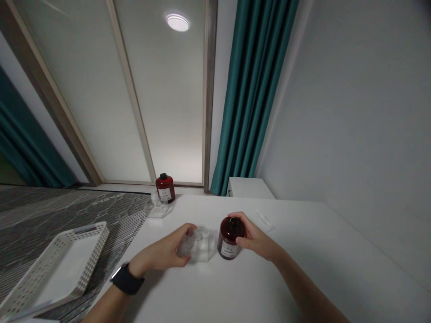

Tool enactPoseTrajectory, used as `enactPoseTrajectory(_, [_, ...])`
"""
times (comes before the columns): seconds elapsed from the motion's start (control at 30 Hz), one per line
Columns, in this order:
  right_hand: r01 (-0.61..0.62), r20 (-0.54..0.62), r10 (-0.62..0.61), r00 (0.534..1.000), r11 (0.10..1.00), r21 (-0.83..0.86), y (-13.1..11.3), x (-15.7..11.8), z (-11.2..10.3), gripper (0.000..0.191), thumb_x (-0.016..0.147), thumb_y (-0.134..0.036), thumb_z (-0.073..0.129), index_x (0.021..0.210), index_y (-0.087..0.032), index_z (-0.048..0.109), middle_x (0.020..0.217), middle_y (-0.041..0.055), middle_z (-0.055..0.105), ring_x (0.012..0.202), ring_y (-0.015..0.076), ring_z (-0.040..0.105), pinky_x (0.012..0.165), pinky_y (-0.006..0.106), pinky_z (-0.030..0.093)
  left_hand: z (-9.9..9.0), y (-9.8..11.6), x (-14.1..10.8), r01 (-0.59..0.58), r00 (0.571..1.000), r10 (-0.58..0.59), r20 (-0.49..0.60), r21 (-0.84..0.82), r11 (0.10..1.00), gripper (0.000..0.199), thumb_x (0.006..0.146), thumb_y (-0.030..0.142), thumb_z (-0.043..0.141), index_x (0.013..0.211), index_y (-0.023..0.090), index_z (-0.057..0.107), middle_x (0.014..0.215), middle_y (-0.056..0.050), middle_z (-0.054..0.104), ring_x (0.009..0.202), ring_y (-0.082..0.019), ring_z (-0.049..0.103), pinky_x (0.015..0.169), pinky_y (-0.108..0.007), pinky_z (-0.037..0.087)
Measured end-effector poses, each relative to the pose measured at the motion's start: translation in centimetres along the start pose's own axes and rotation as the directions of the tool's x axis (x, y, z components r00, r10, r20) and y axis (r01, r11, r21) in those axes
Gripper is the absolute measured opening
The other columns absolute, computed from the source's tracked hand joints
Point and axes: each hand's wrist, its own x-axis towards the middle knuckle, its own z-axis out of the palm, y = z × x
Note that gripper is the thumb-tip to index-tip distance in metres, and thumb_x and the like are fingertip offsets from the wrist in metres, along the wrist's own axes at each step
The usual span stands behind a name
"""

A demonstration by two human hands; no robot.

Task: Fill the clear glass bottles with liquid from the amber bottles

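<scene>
My right hand [251,237] is wrapped around the right side of a dark red bottle [226,237] with a white label, which stands upright on the white table [208,296]. No black cap is plain on its top. To its left, my left hand [182,246] has thumb and fingers closed on a clear transparent piece [192,242]. That piece lies against or over a clear square block or tray [203,251]; their exact shapes and whether they are joined are hard to make out. A small gap separates these clear things from the bottle.
A second red bottle [164,188] with a black cap stands at the table's far left corner, behind a clear square piece [157,209]. Some thin transparent material [265,220] lies right of the held bottle. A white perforated basket [82,269] sits lower left. Behind the table is a white cabinet [251,187].
</scene>
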Motion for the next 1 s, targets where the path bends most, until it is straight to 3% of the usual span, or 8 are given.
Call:
enactPoseTrajectory(0.23, [0.033,0.013,-0.034,0.999,0.996,0.086,0.2,-1.2,1.1,0.069,0.084,-0.052,0.066,0.14,-0.028,0.034,0.141,0.0101,0.048,0.133,0.0295,0.047,0.111,0.045,0.035,0.6,0.3,0.3,0.008,0.999,-0.007,-0.037,0.033,0.999,0.078,0.074,0.028,0.078,0.139,0.021,0.037,0.14,-0.014,0.051,0.128,-0.034,0.051,0.109,-0.05,0.042])
enactPoseTrajectory(0.37, [0.068,-0.192,-0.084,0.978,0.993,-0.093,1.9,-1.2,2.1,0.073,0.077,-0.046,0.074,0.134,-0.026,0.033,0.131,0.0107,0.047,0.126,0.0296,0.049,0.108,0.046,0.037,1.0,0.9,0.8,-0.001,0.997,0.005,-0.081,0.045,0.999,0.055,0.079,0.03,0.074,0.126,0.02,0.047,0.122,-0.01,0.06,0.112,-0.03,0.058,0.096,-0.045,0.049])
enactPoseTrajectory(0.5, [-0.001,-0.341,-0.062,0.938,0.983,-0.182,2.6,-1.0,2.9,0.076,0.065,-0.027,0.082,0.125,-0.027,0.036,0.122,0.008,0.049,0.113,0.0276,0.055,0.103,0.046,0.041,1.2,1.0,0.9,0.006,0.996,-0.003,-0.092,0.032,0.999,0.051,0.079,0.027,0.073,0.123,0.021,0.048,0.117,-0.008,0.061,0.104,-0.027,0.06,0.09,-0.041,0.05])
enactPoseTrajectory(0.57, [0.051,-0.293,-0.091,0.952,0.989,-0.14,2.2,-0.9,2.6,0.07,0.069,-0.025,0.079,0.125,-0.028,0.037,0.124,0.0082,0.052,0.119,0.0273,0.054,0.105,0.046,0.039,1.1,1.0,0.8,0.015,0.996,-0.013,-0.088,0.021,1.0,0.051,0.078,0.026,0.073,0.122,0.021,0.048,0.116,-0.007,0.061,0.102,-0.026,0.06,0.089,-0.04,0.049])
enactPoseTrajectory(0.7, [0.125,-0.05,-0.129,0.99,0.99,-0.069,0.8,-1.0,1.4,0.054,0.083,-0.029,0.068,0.13,-0.027,0.041,0.132,0.0101,0.053,0.126,0.0263,0.051,0.108,0.046,0.039,1.0,1.2,0.8,0.026,0.996,-0.025,-0.082,0.014,1.0,0.051,0.078,0.026,0.073,0.122,0.021,0.048,0.115,-0.007,0.061,0.101,-0.026,0.059,0.089,-0.04,0.049])
enactPoseTrajectory(0.77, [0.133,-0.029,-0.138,0.99,0.983,-0.124,0.5,-1.2,1.2,0.051,0.084,-0.03,0.067,0.13,-0.026,0.045,0.133,0.0098,0.049,0.127,0.0263,0.05,0.109,0.045,0.039,1.0,1.3,0.9,0.021,0.997,-0.02,-0.081,0.013,1.0,0.05,0.079,0.027,0.072,0.122,0.02,0.048,0.115,-0.007,0.061,0.1,-0.026,0.059,0.088,-0.04,0.049])
enactPoseTrajectory(0.9, [0.037,-0.23,-0.108,0.967,0.956,-0.292,1.2,-1.2,2.3,0.072,0.067,-0.024,0.08,0.13,-0.026,0.047,0.131,0.0091,0.045,0.126,0.0296,0.048,0.11,0.047,0.038,1.0,1.5,0.8,0.009,0.997,-0.008,-0.082,0.022,1.0,0.05,0.08,0.03,0.071,0.123,0.02,0.048,0.114,-0.007,0.062,0.099,-0.026,0.06,0.087,-0.039,0.049])
enactPoseTrajectory(1.0, [-0.019,-0.357,-0.082,0.93,0.962,-0.271,1.9,-1.3,3.2,0.089,0.062,-0.019,0.083,0.138,-0.028,0.037,0.135,0.0103,0.046,0.128,0.0309,0.047,0.113,0.051,0.033,1.0,1.5,0.8,0.013,0.996,-0.012,-0.087,0.018,1.0,0.051,0.08,0.03,0.071,0.124,0.02,0.048,0.115,-0.008,0.062,0.101,-0.027,0.06,0.088,-0.04,0.05])
